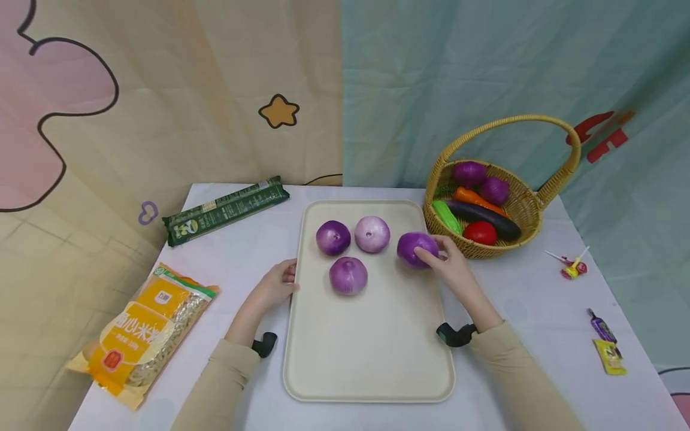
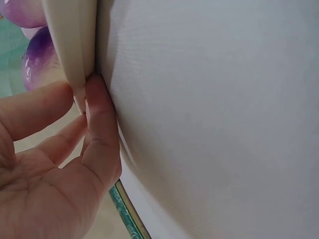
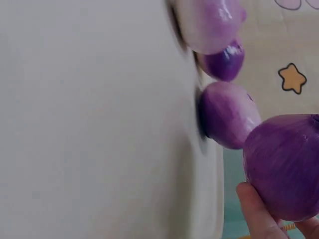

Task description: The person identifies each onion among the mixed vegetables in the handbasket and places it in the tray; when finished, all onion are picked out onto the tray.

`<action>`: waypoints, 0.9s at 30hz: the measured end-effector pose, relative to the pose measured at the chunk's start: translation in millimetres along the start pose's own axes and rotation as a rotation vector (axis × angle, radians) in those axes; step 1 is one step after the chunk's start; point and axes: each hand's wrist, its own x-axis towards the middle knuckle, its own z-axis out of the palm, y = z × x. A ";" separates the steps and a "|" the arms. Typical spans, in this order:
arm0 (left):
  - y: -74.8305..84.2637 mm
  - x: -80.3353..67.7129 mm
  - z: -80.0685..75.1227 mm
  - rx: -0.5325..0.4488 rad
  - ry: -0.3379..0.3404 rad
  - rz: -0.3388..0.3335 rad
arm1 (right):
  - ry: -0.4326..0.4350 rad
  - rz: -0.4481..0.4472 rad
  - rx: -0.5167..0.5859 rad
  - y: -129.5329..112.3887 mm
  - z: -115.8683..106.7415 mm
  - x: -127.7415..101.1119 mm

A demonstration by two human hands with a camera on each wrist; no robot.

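A cream rectangular plastic tray (image 1: pixel 372 353) lies in the middle of the white table (image 1: pixel 517 305). Three purple onions (image 1: pixel 333 237) sit on its far half, a fourth purple onion (image 1: pixel 415 248) at its right rim. The woven wicker basket (image 1: pixel 523 206) stands behind and right of the tray, vegetables (image 1: pixel 482 216) in it. Left of the tray lie an orange bag of grain (image 1: pixel 145 326) in front and a green flat packet (image 1: pixel 226 209) behind. Small wrapped sweets (image 1: pixel 572 267) lie at the far right.

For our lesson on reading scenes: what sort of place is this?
Probably a staged tabletop set, not a real kitchen: cartoon-printed cloth backdrops hang behind a covered table, with a basket of toy-looking vegetables and a tray of onions.
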 end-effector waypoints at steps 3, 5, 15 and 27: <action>0.4 -0.5 -0.7 -0.009 -0.008 -0.004 | -0.081 0.038 -0.019 3.2 18.9 4.1; 0.3 -0.8 -0.9 -0.010 -0.010 -0.005 | -0.107 0.046 -0.031 3.6 28.5 6.5; -1.4 0.1 1.3 -0.027 -0.006 0.000 | -0.117 0.015 -0.052 6.1 48.1 12.2; -1.1 -0.6 0.4 -0.022 -0.004 -0.001 | -0.068 -0.043 -0.107 13.1 48.4 15.4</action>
